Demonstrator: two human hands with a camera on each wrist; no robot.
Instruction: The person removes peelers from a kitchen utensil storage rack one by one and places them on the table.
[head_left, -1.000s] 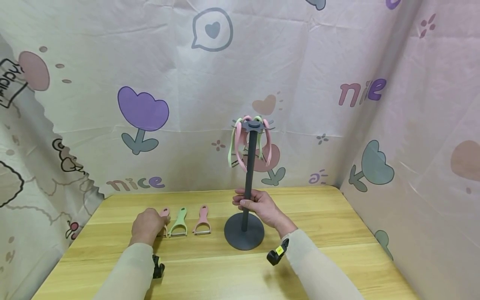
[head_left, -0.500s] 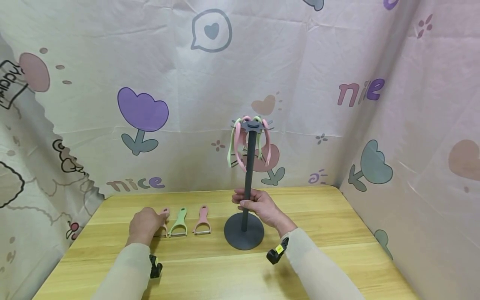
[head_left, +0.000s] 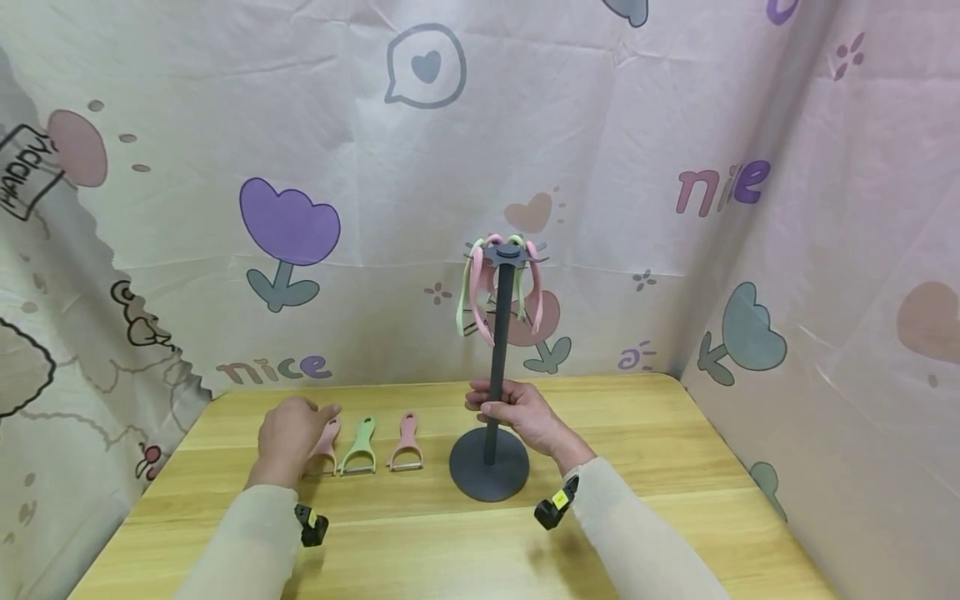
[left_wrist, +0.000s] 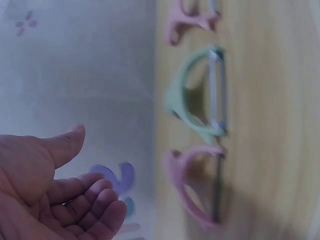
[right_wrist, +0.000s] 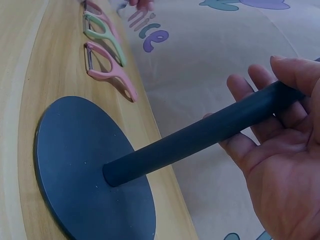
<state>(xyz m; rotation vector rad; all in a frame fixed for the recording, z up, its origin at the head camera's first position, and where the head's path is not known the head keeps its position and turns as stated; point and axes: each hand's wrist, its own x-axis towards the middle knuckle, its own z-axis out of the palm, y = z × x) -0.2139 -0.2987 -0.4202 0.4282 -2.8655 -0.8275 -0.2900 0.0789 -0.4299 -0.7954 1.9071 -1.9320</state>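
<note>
In the head view my left hand (head_left: pixel 287 437) is over the left pink peeler (head_left: pixel 327 435), partly covering it. The left wrist view shows that hand with its thumb apart, fingers loosely bent and nothing between them. To its right lie a green peeler (head_left: pixel 363 433) and another pink peeler (head_left: pixel 407 429), flat with handles pointing away. My right hand (head_left: pixel 525 412) holds the dark pole of an upright stand (head_left: pixel 498 350), thumb in front and fingers behind. Pink and green peelers (head_left: pixel 477 292) hang from hooks around the stand's top.
The stand's round base (head_left: pixel 489 483) rests on the wooden table (head_left: pixel 420 550). A printed cloth (head_left: pixel 420 183) hangs behind the table and along its sides. Both wrists carry small black cameras.
My left hand has risen off the left pink peeler's handle and drawn slightly left, uncovering more of it. The peeler stays on the table. My right hand keeps its place on the pole.
</note>
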